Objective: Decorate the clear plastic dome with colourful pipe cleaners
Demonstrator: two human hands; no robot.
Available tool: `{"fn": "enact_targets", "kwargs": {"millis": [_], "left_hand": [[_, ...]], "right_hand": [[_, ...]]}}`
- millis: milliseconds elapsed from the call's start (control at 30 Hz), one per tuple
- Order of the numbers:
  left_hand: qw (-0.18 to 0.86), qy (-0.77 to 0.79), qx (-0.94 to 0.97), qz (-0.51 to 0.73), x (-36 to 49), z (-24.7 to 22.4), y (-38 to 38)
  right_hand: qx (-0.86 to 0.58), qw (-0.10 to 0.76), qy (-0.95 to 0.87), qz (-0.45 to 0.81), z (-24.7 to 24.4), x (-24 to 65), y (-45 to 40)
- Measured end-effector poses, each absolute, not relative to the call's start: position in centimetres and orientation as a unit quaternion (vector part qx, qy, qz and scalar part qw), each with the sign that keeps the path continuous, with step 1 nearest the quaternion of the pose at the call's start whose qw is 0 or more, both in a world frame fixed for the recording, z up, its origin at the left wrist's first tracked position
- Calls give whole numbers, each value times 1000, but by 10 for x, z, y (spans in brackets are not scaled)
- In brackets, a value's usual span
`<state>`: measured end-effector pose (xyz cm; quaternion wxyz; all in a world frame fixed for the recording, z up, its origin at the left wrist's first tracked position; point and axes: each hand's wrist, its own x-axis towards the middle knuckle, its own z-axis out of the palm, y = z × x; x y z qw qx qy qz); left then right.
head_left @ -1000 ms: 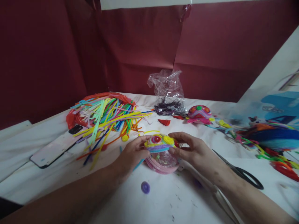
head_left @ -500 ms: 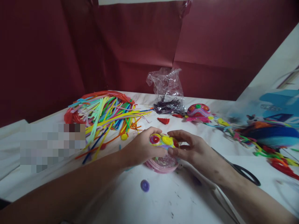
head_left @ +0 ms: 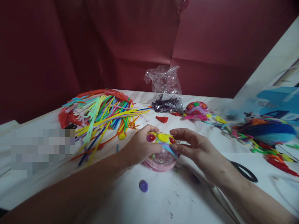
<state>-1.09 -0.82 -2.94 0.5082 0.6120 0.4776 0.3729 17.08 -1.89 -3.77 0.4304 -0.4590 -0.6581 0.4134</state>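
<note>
A rounded craft piece (head_left: pixel 162 154) with a clear middle, a pink coiled rim and a colourful top with red discs and a yellow one stands at the centre. My left hand (head_left: pixel 141 143) is wrapped round its left side, thumb across the front. At its right side my right hand (head_left: pixel 193 144) rests thumb and fingertips on the coloured band, with the fingers slightly spread. On the white table in front lies a purple coiled disc (head_left: pixel 143 185). Two red wedge pieces (head_left: pixel 162 119) lie behind the craft piece.
Many coloured pipe cleaners (head_left: pixel 100 115) spread at the left. A clear bag (head_left: pixel 166 90) with dark strands stands at the back. A finished-looking pink craft piece (head_left: pixel 196 109), a blue coil bundle (head_left: pixel 271 132) and black-handled scissors (head_left: pixel 245 171) are at the right.
My right fingers have shifted slightly on the right side, and more of the blue and purple band shows beneath the discs. The view has moved a little.
</note>
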Motion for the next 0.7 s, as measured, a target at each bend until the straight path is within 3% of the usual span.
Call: {"fn": "enact_targets", "kwargs": {"millis": [100, 500, 700], "left_hand": [[502, 484, 610, 377, -11, -31, -8], [494, 479, 612, 390, -8, -32, -9], [496, 475, 591, 423, -10, -36, -8]], "right_hand": [[-465, 456, -681, 335, -40, 173, -28], [-441, 377, -807, 115, -41, 164, -29], [-444, 333, -828, 85, -27, 158, -23]]}}
